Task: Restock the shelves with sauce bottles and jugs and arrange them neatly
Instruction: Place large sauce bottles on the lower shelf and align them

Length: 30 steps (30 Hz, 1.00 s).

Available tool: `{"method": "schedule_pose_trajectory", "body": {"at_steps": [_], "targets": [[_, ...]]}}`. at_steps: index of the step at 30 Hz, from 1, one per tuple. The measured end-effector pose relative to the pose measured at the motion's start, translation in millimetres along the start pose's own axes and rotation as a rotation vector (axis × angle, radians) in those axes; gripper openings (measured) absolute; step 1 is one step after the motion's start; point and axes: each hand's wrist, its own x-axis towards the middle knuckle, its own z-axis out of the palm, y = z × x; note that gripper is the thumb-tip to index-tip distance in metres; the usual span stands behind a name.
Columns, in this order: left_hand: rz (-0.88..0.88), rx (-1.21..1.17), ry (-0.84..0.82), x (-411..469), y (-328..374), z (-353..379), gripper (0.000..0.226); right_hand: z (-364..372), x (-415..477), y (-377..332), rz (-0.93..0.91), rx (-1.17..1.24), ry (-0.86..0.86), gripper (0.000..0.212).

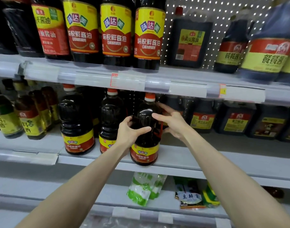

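1. Gripping the soy sauce jug (145,112) with both hands, I am holding it upright at the front edge of the middle shelf (198,159).
2. My left hand (128,134) is wrapping the jug's left side, with the thumb lying across the front and the fingers curled behind.
3. My right hand (173,123) is clasping the right side by the red handle, thumb pressing the front and fingers spread around the back.
4. Two matching jugs (76,125) are standing just left of it on the same shelf.
5. Square dark jugs (234,120) are sitting further right, and tall bottles (116,32) are lining the shelf above.
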Motion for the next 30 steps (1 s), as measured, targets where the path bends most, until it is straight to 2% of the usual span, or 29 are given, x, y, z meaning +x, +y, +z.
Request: {"method": "schedule_pose_trajectory", "body": {"at_steps": [3,11,17,22,30], "targets": [[-0.001,0.001,-0.039,4.9,-3.4,-2.1,0.063,-2.2,7.6,1.9,0.012,0.018,0.009,0.058],[-0.013,0.021,-0.114,1.9,-16.4,-8.9,0.078,3.2,1.5,13.3,0.001,0.026,0.032,0.061],[-0.106,-0.044,-0.154,-15.7,-29.2,-10.3,0.065,16.2,-24.0,46.1,0.068,0.033,0.089,0.056],[-0.154,-0.043,-0.192,-19.6,-30.5,-17.7,0.065,37.6,-34.8,74.5,0.159,0.099,0.098,0.065],[-0.171,-0.039,-0.199,-12.9,-31.4,-20.2,0.062,48.3,-33.8,81.5,0.164,0.177,0.13,0.059]]}}
